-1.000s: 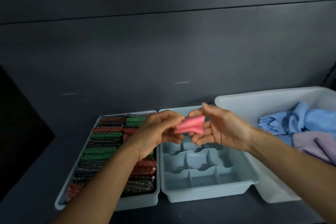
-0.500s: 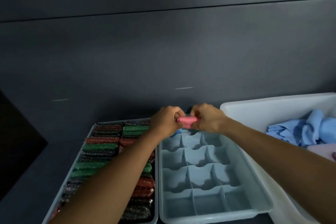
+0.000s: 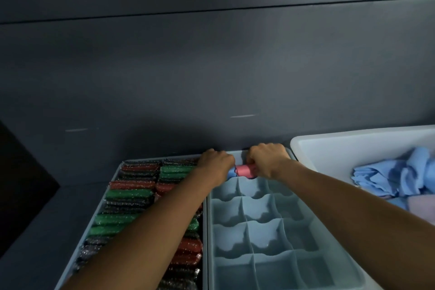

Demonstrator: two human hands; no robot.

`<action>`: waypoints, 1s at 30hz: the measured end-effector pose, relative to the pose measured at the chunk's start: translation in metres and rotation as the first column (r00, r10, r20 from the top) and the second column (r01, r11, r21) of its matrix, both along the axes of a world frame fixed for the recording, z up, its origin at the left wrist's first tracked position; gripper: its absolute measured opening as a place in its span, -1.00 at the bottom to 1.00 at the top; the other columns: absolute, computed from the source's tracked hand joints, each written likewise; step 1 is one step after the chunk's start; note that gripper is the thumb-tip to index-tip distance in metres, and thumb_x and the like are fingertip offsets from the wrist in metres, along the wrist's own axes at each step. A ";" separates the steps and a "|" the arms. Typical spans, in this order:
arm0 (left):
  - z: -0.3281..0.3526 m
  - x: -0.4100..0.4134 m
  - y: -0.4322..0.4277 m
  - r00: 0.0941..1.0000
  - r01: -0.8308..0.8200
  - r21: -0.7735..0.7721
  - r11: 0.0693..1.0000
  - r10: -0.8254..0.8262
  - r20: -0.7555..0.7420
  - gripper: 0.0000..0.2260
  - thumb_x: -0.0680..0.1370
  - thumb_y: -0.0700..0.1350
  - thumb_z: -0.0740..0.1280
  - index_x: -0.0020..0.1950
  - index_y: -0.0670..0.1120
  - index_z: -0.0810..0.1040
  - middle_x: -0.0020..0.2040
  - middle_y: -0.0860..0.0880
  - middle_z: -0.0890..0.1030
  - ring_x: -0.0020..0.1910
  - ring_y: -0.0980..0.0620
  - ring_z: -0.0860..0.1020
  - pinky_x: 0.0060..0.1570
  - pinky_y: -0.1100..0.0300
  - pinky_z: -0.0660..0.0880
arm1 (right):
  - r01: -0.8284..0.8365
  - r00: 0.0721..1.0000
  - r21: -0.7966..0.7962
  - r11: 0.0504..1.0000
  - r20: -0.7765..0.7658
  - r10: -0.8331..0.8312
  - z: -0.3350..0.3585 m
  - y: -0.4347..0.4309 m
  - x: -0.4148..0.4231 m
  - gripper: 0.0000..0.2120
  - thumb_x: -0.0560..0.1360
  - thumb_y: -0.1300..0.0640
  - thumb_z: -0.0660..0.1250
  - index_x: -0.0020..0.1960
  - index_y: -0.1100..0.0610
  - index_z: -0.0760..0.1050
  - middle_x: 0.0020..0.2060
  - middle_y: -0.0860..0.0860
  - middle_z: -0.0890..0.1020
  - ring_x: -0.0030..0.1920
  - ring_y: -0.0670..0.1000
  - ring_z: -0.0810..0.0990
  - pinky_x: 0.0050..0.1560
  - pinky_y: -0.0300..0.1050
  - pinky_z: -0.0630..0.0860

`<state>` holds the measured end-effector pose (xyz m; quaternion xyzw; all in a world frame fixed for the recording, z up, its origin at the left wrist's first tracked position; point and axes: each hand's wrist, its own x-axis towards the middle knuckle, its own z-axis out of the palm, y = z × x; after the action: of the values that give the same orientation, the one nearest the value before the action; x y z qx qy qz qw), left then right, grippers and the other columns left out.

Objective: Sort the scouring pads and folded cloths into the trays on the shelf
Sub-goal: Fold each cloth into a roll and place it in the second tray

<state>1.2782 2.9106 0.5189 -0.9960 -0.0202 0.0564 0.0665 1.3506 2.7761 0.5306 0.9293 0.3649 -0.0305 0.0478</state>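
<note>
- Currently only the head view is available; all items below are read from it.
- Left hand [image 3: 217, 163]: the fingers are curled and grip the left end of the pink cloth [image 3: 246, 170], a tightly rolled or folded piece.
- Right hand [image 3: 268, 160]: the fingers are curled over the right end of the same cloth. The fingertips are hidden beneath the knuckles.
- Location of the pink cloth: it is at the far row of the divided tray [image 3: 207, 231], over the middle compartment. Whether it is fully seated cannot be told.
- A blue cloth [image 3: 231, 173] sits just left of it, in the far-left compartment and touching the pink cloth. The nearer compartments show no contents.
- Scouring pads [image 3: 129, 194], green, red and dark, fill the pad tray [image 3: 100, 205], which sits directly left of the divided tray on the shelf [image 3: 35, 231].
- Loose cloths [image 3: 388, 176], blue and lilac, lie unfolded in the white bin [image 3: 353, 133] at the right.
- Step in hand, as judged: inserting a folded cloth into its compartment. The pad sorting appears to be done and the cloth sorting has only begun.
- Next move, as judged: press the roll down between the dividers and release both ends together so that it does not spring open. Then reach right to the bin for another cloth.
</note>
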 end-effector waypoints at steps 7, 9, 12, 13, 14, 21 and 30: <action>0.003 0.003 0.002 0.999 0.048 0.032 0.998 -0.048 -0.008 -0.72 0.51 -0.15 0.32 0.20 -0.02 0.62 0.13 -0.11 0.64 0.09 -0.17 0.57 0.13 0.12 0.37 | -0.026 0.999 -0.096 0.995 -0.027 0.024 0.004 0.009 -0.001 -0.70 0.48 -0.03 0.31 0.14 0.09 0.55 0.13 0.06 0.61 0.14 0.14 0.59 0.08 -0.06 0.45; 0.004 0.002 -0.001 0.999 0.040 0.026 0.999 -0.040 -0.007 -0.71 0.51 -0.15 0.32 0.21 -0.01 0.62 0.14 -0.10 0.64 0.10 -0.16 0.57 0.14 0.12 0.37 | -0.021 0.998 -0.119 0.993 -0.062 0.014 0.006 0.008 -0.002 -0.73 0.48 0.00 0.32 0.12 0.09 0.55 0.10 0.05 0.61 0.10 0.13 0.60 0.04 -0.08 0.44; 0.008 -0.001 -0.001 0.999 0.021 -0.035 0.999 -0.023 -0.040 -0.70 0.54 -0.15 0.31 0.26 0.00 0.58 0.20 -0.08 0.60 0.14 -0.15 0.54 0.17 0.12 0.36 | 0.009 0.963 -0.109 0.994 -0.267 -0.038 0.009 0.001 0.002 -0.86 0.49 0.06 0.30 0.00 0.06 0.58 -0.10 0.05 0.61 -0.23 0.10 0.64 -0.09 -0.10 0.56; 0.009 -0.003 -0.001 0.999 0.016 -0.064 0.998 -0.019 -0.046 -0.70 0.54 -0.15 0.31 0.26 0.00 0.57 0.21 -0.08 0.60 0.16 -0.14 0.53 0.18 0.12 0.37 | 0.024 0.939 -0.084 0.996 -0.340 -0.052 0.011 -0.004 0.003 -0.88 0.50 0.08 0.29 -0.03 0.06 0.58 -0.17 0.05 0.60 -0.32 0.10 0.63 -0.12 -0.06 0.62; 0.010 -0.004 -0.001 0.999 0.007 -0.105 0.994 -0.012 -0.041 -0.71 0.53 -0.15 0.32 0.26 -0.01 0.56 0.22 -0.08 0.59 0.16 -0.14 0.53 0.18 0.11 0.39 | 0.020 0.926 -0.051 0.999 -0.376 -0.038 0.012 -0.009 0.004 -0.88 0.51 0.08 0.28 -0.05 0.06 0.58 -0.21 0.05 0.59 -0.34 0.12 0.62 -0.12 -0.01 0.65; 0.024 -0.029 -0.029 0.987 0.060 -0.580 0.812 0.040 0.158 -0.54 0.52 0.01 0.41 0.40 -0.03 0.47 0.28 -0.03 0.58 0.22 0.01 0.56 0.25 0.08 0.47 | -0.139 0.987 0.578 0.804 0.013 0.162 0.038 -0.096 -0.003 -0.72 0.49 0.27 0.29 0.10 0.04 0.64 0.02 -0.02 0.69 0.00 0.06 0.63 0.07 -0.09 0.52; 0.030 -0.049 -0.104 0.986 0.093 -0.843 0.530 0.071 0.154 -0.63 0.53 -0.07 0.41 0.33 -0.01 0.52 0.11 0.03 0.64 0.08 0.11 0.60 0.16 0.24 0.51 | 0.184 0.957 -0.030 0.983 -0.223 -0.186 -0.014 -0.209 0.029 -0.55 0.45 0.20 0.30 0.34 0.08 0.43 0.30 0.04 0.50 0.25 0.08 0.49 0.17 -0.22 0.32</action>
<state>1.2289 2.8062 0.5491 -0.9041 0.0106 -0.0258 -0.4265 1.3797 2.5673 0.5168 0.9497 0.2795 -0.1412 0.0074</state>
